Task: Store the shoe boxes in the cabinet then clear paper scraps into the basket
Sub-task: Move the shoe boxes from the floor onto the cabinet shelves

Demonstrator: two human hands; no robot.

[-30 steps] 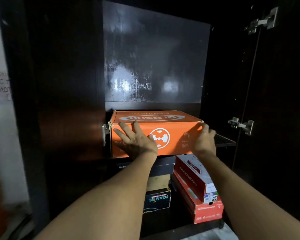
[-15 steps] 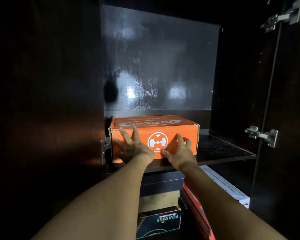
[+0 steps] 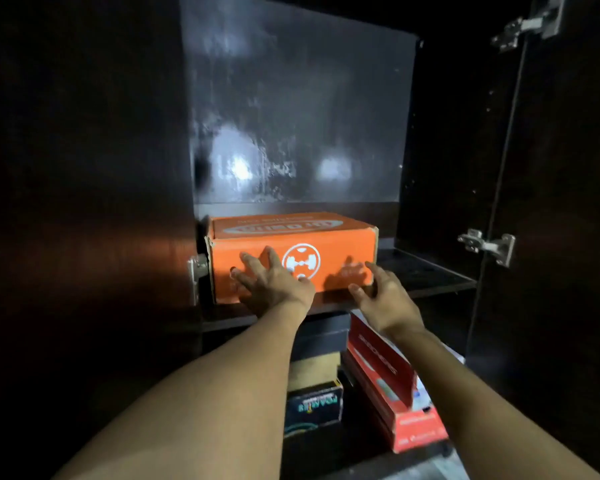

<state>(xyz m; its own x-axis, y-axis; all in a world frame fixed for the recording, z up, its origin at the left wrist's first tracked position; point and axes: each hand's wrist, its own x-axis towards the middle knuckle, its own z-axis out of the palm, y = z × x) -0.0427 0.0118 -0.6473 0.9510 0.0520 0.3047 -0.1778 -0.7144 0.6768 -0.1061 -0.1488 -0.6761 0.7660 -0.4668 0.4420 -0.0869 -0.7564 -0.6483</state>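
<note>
Push the orange box (image 3: 343, 249) squarely back on the shelf (image 3: 426, 275): left grip (image 3: 274, 285) spread flat against its front, right grip (image 3: 385, 299) spread at its corner.

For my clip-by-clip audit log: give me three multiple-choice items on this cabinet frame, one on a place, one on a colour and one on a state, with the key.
1. Where does the orange box stand?
A. On the floor
B. On the upper shelf, toward its left end
C. In a basket

2. What colour are the stacked boxes under that shelf at the right?
A. Green
B. White
C. Red

3. How does the left hand lie?
A. Flat on the box's front, fingers spread
B. Curled round the lid
C. Hanging clear of the box

Key:
1 B, bare shelf board shows only to the box's right.
2 C, their sides and tops show red.
3 A, straight fingers fan over the front face.
</note>
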